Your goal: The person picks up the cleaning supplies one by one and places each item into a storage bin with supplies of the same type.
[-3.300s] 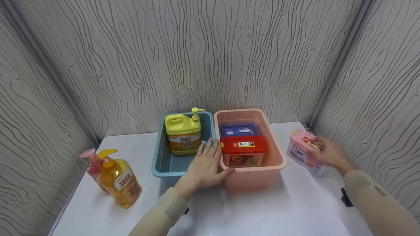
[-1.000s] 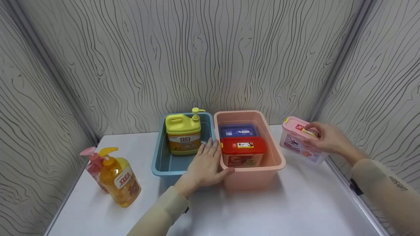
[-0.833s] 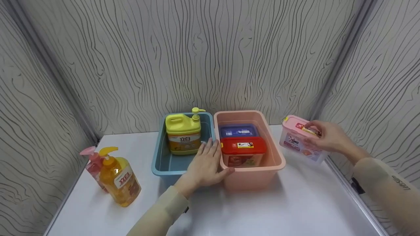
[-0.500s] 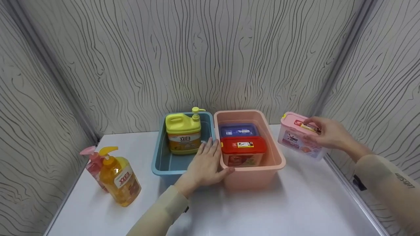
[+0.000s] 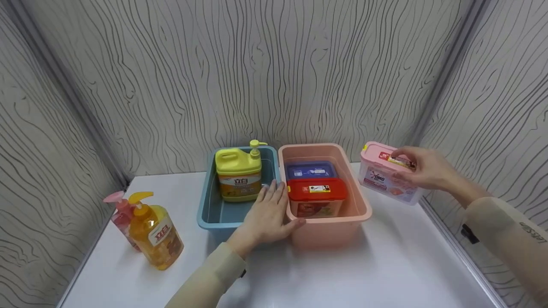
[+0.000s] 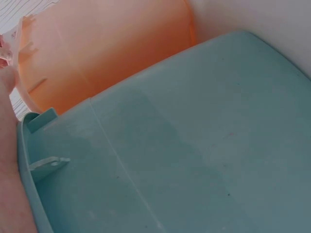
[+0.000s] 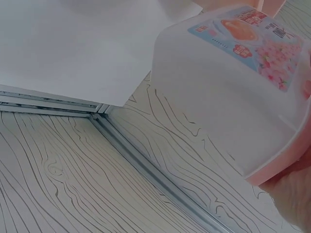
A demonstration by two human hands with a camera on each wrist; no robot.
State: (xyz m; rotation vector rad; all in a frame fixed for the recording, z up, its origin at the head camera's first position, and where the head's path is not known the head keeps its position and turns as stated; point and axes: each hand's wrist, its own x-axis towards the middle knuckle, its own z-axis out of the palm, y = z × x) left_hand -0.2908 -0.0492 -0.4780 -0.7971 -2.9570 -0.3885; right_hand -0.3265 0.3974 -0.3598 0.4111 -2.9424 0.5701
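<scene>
My right hand (image 5: pixel 428 169) grips a laundry pod box (image 5: pixel 387 175) by its pink lid, thumb on the near side and fingers over the top. The box is slightly tilted, right of the pink bin (image 5: pixel 364 214); its translucent underside shows in the right wrist view. Fingers stretched out, my left hand (image 5: pixel 267 216) rests across the adjoining rims of the blue bin (image 5: pixel 207 224) and the pink bin. A red-lidded box (image 5: pixel 317 194) and a blue-lidded box (image 5: pixel 312 169) sit in the pink bin. In the blue bin stands a yellow pump jug (image 5: pixel 239 175).
At the left of the white table (image 5: pixel 282 278) stand an amber pump bottle (image 5: pixel 156 239) and a pink pump bottle (image 5: pixel 122 216), with a yellowish container partly hidden behind the amber one. Wood-patterned panels (image 5: pixel 171 85) enclose the back and both sides.
My right hand has lifted the laundry pod box off the table and shifted it up and a little left, toward the pink bin. The left hand has stayed on the rims.
</scene>
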